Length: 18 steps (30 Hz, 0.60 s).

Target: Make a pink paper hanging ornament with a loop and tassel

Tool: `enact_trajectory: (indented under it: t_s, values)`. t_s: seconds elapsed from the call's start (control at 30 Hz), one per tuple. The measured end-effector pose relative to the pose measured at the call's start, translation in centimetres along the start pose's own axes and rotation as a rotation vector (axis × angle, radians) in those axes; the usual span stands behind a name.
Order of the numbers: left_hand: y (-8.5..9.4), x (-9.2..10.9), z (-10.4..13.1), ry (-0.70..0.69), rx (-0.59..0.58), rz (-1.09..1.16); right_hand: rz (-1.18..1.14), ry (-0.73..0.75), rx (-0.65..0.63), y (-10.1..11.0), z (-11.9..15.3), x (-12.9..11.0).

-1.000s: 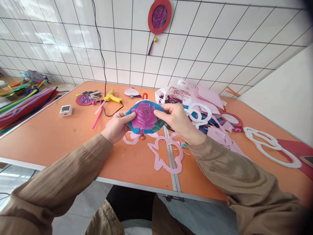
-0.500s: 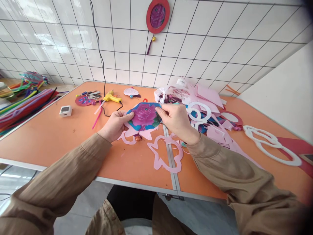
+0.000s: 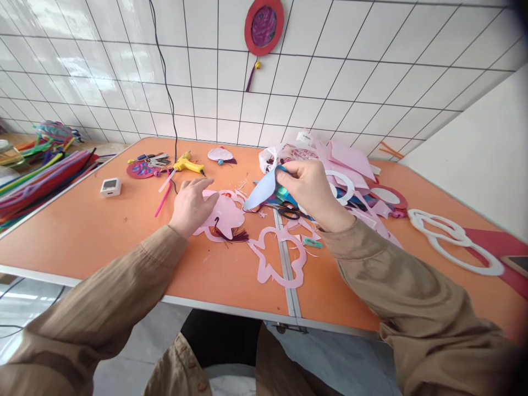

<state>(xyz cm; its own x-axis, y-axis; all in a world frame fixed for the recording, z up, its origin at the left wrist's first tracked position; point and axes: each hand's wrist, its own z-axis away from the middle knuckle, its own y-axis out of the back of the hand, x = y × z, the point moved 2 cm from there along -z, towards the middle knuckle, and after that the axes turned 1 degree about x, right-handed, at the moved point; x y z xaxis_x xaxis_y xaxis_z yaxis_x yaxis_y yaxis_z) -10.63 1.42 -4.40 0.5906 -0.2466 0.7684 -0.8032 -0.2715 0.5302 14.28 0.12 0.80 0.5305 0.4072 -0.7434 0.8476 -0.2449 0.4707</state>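
Observation:
My right hand (image 3: 307, 187) pinches the edge of the fabric piece (image 3: 263, 190), which hangs tilted with its pale blue back showing. Left of it, my left hand (image 3: 193, 206) has its fingers apart and holds nothing, beside a pink cutout (image 3: 227, 215) on the orange table (image 3: 124, 236). A dark red tassel (image 3: 237, 235) lies at the cutout's lower edge. Black-handled scissors (image 3: 289, 210) rest below my right hand, partly among scraps. Nearer the table's front edge lies a pink flower-shaped outline (image 3: 303, 247).
A yellow glue gun (image 3: 188, 164) with a cord, keys (image 3: 158, 160) and a white box (image 3: 110, 187) are at the left. Pink sheets (image 3: 350, 159) and white rings (image 3: 462, 242) lie right. A red round ornament (image 3: 264, 27) hangs on the tiled wall.
My left hand has let go of the fabric piece and opened. My right hand has lifted it slightly up and right, turning its flowered side out of view. The pink cutout and scissors now show.

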Motion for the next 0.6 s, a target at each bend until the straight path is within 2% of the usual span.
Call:
enact_trajectory:
  t_s: [0.07, 0.13, 0.23, 0.33, 0.47, 0.6]
  values:
    - [-0.1, 1.1, 0.4, -0.110, -0.077, 0.031, -0.042, -0.034, 0.007, 0.1, 0.0, -0.2]
    - [-0.6, 2.2, 1.1, -0.132, -0.226, 0.119, -0.088, -0.063, 0.005, 0.1, 0.0, -0.3]
    - [-1.9, 3.8, 1.6, -0.074, -0.418, 0.319, -0.203, -0.134, -0.044, 0.0, 0.0, -0.2]
    - [-3.4, 4.7, 0.7, 0.023, -0.614, 0.623, -0.348, -0.217, -0.131, 0.1, -0.1, -0.2]
    - [-4.2, 5.4, -2.1, 0.162, -0.668, 0.718, -0.429, -0.228, -0.154, 0.8, -0.4, -0.1]
    - [-3.5, 6.8, -3.9, 0.185, -0.677, 0.773, -0.377, -0.178, -0.132, 1.8, -1.0, 0.1]
